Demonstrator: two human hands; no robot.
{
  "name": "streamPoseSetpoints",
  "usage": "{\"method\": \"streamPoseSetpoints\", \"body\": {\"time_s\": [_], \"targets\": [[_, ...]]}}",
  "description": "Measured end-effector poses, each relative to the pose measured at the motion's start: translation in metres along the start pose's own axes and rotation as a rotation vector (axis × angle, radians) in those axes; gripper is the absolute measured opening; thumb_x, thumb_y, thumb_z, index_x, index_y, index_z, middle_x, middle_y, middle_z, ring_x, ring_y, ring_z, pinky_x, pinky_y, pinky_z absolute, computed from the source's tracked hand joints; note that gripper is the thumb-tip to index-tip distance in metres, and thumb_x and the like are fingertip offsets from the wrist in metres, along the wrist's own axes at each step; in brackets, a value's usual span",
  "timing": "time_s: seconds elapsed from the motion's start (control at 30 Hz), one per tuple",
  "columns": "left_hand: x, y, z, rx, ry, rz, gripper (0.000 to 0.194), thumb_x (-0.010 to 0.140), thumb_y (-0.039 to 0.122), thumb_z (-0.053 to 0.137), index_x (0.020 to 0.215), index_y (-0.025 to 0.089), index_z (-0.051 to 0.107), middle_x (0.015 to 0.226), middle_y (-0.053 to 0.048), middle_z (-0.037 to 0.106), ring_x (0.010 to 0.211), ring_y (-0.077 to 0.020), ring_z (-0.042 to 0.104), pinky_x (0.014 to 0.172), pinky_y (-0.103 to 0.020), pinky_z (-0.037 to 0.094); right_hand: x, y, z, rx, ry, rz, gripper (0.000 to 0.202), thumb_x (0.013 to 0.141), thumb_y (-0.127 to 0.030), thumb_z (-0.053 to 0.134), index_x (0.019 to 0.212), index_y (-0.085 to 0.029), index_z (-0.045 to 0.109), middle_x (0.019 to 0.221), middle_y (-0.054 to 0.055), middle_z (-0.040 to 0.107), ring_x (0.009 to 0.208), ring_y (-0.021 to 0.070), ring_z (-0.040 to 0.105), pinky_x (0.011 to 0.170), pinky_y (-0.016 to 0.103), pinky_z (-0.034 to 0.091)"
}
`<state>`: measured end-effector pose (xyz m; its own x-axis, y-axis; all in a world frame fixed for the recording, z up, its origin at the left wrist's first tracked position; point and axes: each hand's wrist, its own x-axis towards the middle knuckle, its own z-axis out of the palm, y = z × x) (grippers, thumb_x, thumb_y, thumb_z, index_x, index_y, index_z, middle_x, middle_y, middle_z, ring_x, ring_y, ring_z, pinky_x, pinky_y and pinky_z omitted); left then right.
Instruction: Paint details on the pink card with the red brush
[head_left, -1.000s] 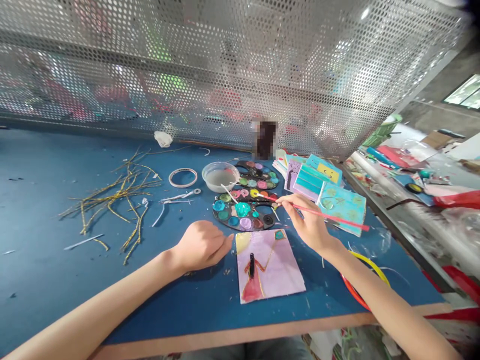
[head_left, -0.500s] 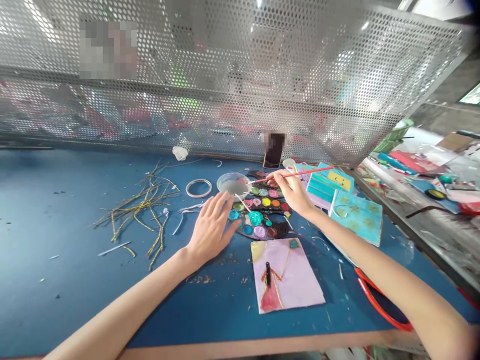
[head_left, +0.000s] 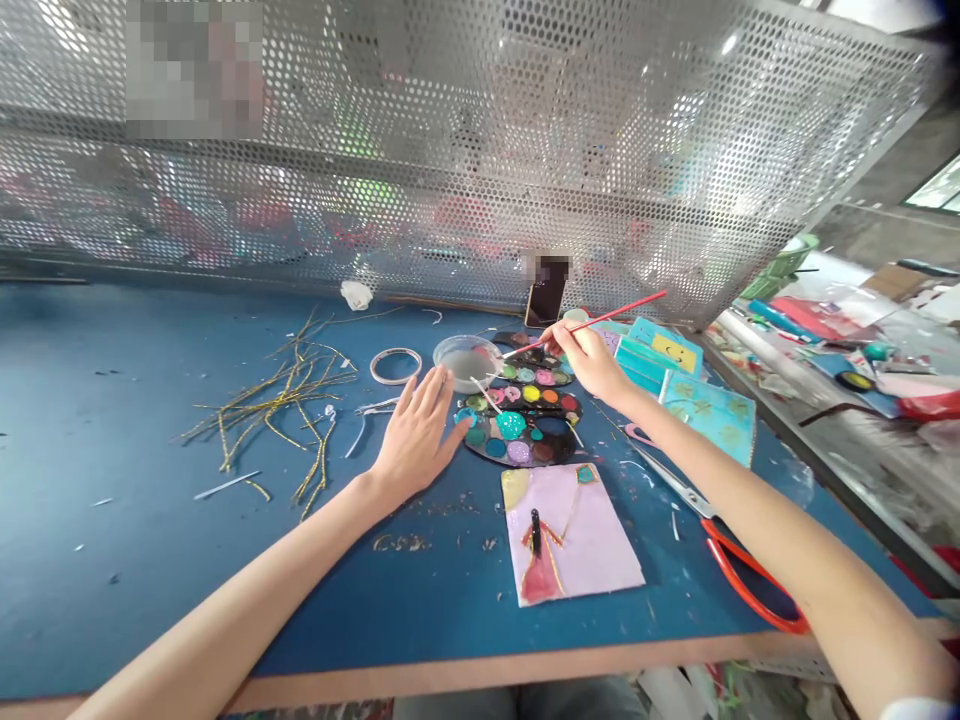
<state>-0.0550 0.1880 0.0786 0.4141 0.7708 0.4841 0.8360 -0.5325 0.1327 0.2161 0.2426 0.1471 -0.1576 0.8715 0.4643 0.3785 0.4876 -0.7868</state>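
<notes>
Pinched in my right hand [head_left: 586, 358] is a thin red paintbrush [head_left: 622, 308], its tip pointing left toward the rim of a clear water bowl [head_left: 466, 362]. My left hand [head_left: 417, 430] lies with fingers stretched out at the left edge of the paint palette [head_left: 484, 448], close to the bowl; it grips nothing. Round wells of many colours fill the palette, with a turquoise blob [head_left: 511, 425] and a white stick leaning on it. In front lies a lilac painted panel [head_left: 600, 545] with a red-dressed figure and a kite-like shape.
Gold-coloured twisted stems [head_left: 292, 400] and a tape roll [head_left: 396, 366] lie left. A phone [head_left: 547, 292] leans on the perforated metal screen [head_left: 420, 150]. Blue painted panels [head_left: 709, 412] and red-handled scissors [head_left: 750, 580] lie right, partly under my right forearm.
The paintbrush tip has shifted from over the bowl to its right rim, and the brush tilts more steeply. My left hand stays flat. The view has shifted slightly.
</notes>
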Motion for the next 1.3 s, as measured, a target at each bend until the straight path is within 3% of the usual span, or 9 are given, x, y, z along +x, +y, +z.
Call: {"method": "streamPoseSetpoints", "body": {"time_s": [0.17, 0.5, 0.87, 1.3], "targets": [[-0.001, 0.0, 0.001, 0.017, 0.003, 0.0, 0.066, 0.096, 0.051, 0.032, 0.15, 0.013, 0.025, 0.156, -0.015, 0.032, 0.146, -0.0265, 0.028, 0.123, -0.048, 0.021, 0.005, 0.0, -0.007, 0.083, 0.028, 0.036, 0.051, 0.077, -0.073, 0.054, 0.08, -0.023, 0.064, 0.077, 0.002, 0.063, 0.073, 0.016, 0.059, 0.074, 0.032, 0.05], [-0.002, -0.003, 0.0, 0.05, -0.006, 0.011, 0.067, 0.096, 0.05, 0.034, 0.149, 0.011, 0.027, 0.155, -0.016, 0.033, 0.147, -0.027, 0.028, 0.123, -0.048, 0.021, 0.011, 0.007, 0.002, 0.146, 0.025, 0.088, 0.048, 0.072, -0.07, 0.063, 0.077, -0.022, 0.067, 0.072, 0.002, 0.065, 0.07, 0.0165, 0.062, 0.07, 0.032, 0.053], [-0.003, 0.0, -0.001, 0.068, -0.029, 0.003, 0.067, 0.096, 0.051, 0.032, 0.148, 0.009, 0.028, 0.155, -0.017, 0.032, 0.147, -0.0269, 0.027, 0.123, -0.048, 0.023, 0.004, 0.007, 0.001, 0.141, -0.051, 0.142, 0.034, 0.076, -0.054, 0.068, 0.086, -0.022, 0.064, 0.083, 0.005, 0.072, 0.079, 0.0208, 0.07, 0.084, 0.041, 0.057], [-0.003, 0.001, -0.001, 0.107, -0.047, 0.0, 0.067, 0.097, 0.05, 0.029, 0.149, 0.007, 0.027, 0.156, -0.017, 0.03, 0.148, -0.0257, 0.025, 0.124, -0.048, 0.022, 0.003, 0.014, -0.006, 0.109, -0.022, 0.13, 0.026, 0.08, -0.05, 0.066, 0.085, -0.025, 0.062, 0.085, 0.004, 0.07, 0.085, 0.024, 0.07, 0.088, 0.046, 0.057]]}}
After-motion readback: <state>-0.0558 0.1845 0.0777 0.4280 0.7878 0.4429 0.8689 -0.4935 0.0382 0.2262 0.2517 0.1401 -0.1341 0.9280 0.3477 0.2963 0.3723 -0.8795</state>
